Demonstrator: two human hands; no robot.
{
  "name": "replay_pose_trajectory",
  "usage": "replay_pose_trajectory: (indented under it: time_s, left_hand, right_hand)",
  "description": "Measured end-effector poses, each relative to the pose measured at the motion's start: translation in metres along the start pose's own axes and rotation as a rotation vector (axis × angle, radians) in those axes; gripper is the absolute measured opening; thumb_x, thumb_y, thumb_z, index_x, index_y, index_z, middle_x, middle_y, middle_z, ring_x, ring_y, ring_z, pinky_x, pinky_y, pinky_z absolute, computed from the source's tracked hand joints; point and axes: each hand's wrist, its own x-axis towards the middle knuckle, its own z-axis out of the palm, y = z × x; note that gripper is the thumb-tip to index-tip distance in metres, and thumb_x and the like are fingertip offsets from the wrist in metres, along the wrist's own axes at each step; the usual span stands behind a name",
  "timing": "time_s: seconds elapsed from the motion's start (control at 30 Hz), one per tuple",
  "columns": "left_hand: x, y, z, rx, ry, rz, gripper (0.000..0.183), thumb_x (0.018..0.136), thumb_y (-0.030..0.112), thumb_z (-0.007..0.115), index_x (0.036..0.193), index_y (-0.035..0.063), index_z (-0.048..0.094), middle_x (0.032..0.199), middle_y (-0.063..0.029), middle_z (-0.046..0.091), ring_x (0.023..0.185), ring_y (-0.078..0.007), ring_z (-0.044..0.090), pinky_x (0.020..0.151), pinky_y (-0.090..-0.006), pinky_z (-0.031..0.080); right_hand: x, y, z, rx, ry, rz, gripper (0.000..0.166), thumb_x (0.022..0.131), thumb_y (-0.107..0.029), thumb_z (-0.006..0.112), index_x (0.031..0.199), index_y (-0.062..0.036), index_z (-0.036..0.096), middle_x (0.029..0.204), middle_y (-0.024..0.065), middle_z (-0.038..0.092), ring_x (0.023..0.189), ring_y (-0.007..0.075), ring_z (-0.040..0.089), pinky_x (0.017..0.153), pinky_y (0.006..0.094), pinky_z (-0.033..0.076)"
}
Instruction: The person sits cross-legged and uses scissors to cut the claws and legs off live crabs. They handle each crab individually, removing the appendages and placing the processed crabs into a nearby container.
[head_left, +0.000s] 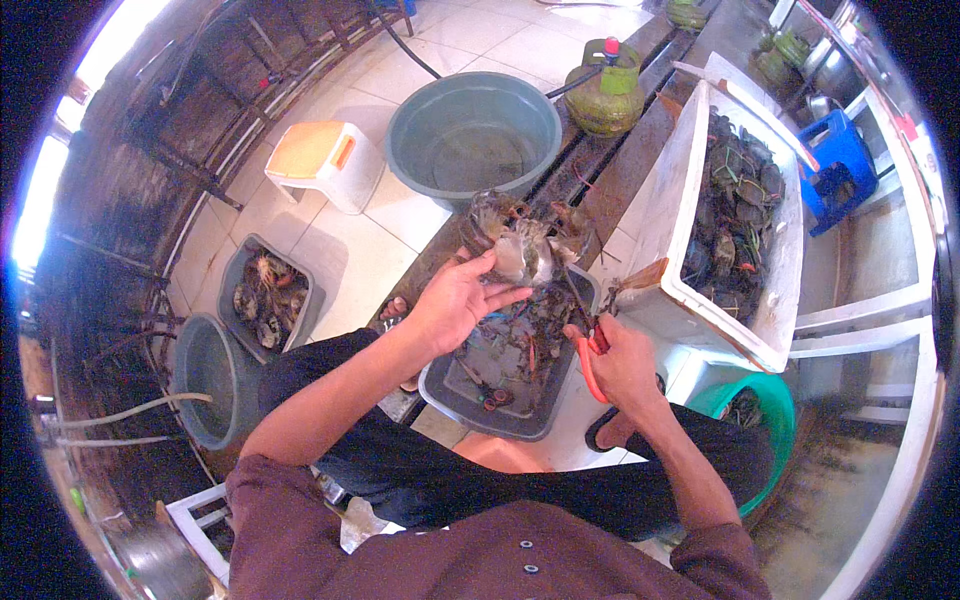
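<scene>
My left hand (463, 304) holds a large crab (525, 251) with its pale underside showing, above a dark grey plastic tub. In my right hand (619, 360) are scissors (589, 367) with orange-red handles, and their blades point up towards the crab's right side. Whether the blades touch the crab cannot be told. The grey tub (487, 416) below holds cut ties, bits of debris and a second pair of scissors (487, 394) with small dark red handles.
At the right a styrofoam box (679, 240) holds many tied crabs (731, 195), with a green basin (784, 435) below. A grey basin (476, 142), a gas cylinder (606, 97) and a stool (322, 154) stand ahead. At the left are a tray of crabs (271, 296) and a hose-fed basin (202, 375).
</scene>
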Motion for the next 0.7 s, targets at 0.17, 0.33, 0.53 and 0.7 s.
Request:
replay_pose_trajectory:
  time_s: [0.17,0.33,0.53,0.7]
  left_hand:
    - [0.005,-0.001,-0.019,0.025,0.073,-0.047,0.036,0.098,0.017,0.044,0.132,0.0066,0.038,0.129,-0.0132,0.053,0.114,-0.0341,0.057,0.095,-0.0503,0.049]
    - [0.003,-0.001,-0.008,0.092,0.147,0.027,0.033,0.098,0.015,0.042,0.129,0.0071,0.041,0.126,-0.0117,0.055,0.109,-0.0334,0.060,0.087,-0.0476,0.054]
    - [0.003,-0.004,-0.014,0.140,0.234,0.027,0.035,0.098,0.015,0.039,0.130,-0.0001,0.041,0.128,-0.0150,0.054,0.111,-0.0333,0.059,0.093,-0.0499,0.051]
    - [0.007,-0.004,-0.022,0.119,0.236,0.021,0.036,0.099,0.018,0.036,0.131,0.0003,0.042,0.130,-0.0157,0.053,0.113,-0.0312,0.058,0.096,-0.0468,0.050]
  right_hand:
    - [-0.006,-0.006,-0.008,0.543,-0.419,0.294,0.055,0.086,-0.053,0.064,0.068,-0.0021,0.051,0.053,0.0081,0.050,0.053,0.0219,0.057,0.052,0.0399,0.044]
    - [-0.007,0.007,0.018,0.365,-0.120,0.032,0.055,0.085,-0.052,0.066,0.069,-0.0033,0.047,0.054,0.0038,0.049,0.050,0.0185,0.051,0.049,0.0359,0.039]
    - [-0.007,0.000,0.015,0.034,0.063,-0.032,0.053,0.082,-0.052,0.067,0.078,-0.0027,0.050,0.062,0.0127,0.053,0.058,0.0339,0.054,0.054,0.0419,0.040]
    - [-0.006,0.008,0.020,-0.038,0.089,-0.062,0.052,0.081,-0.052,0.067,0.085,-0.0038,0.051,0.071,0.0138,0.057,0.064,0.0336,0.058,0.056,0.0426,0.042]
